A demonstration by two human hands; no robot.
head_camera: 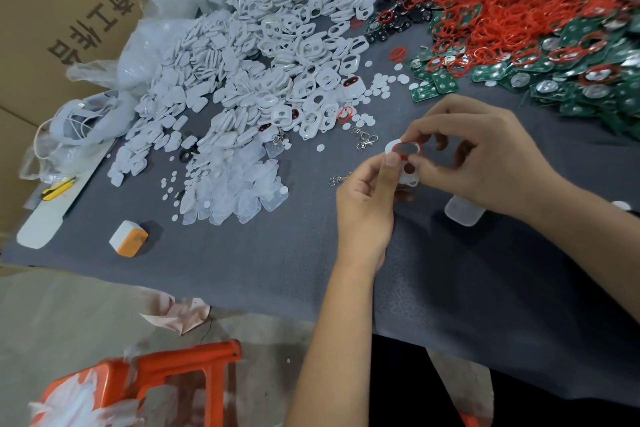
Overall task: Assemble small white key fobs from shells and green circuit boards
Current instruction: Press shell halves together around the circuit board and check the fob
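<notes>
Both hands meet over the grey worktop, holding one white shell between them, just above the surface. The left hand grips the shell from below, its thumb pressed against the near edge, while the fingers of the right hand curl round the far side and pinch a red ring at the shell's upper opening; whether the ring is fully seated there is hard to tell, since the fingertips cover part of it. A translucent cover lies on the worktop just under the right wrist. Beyond the hands, a big heap of white shells spreads across the worktop, with a pile of green circuit boards to its right and a mass of red rings behind those. Small white discs are scattered between the heaps, and metal key clips lie near the hands. An orange-and-white block sits apart at the left.
</notes>
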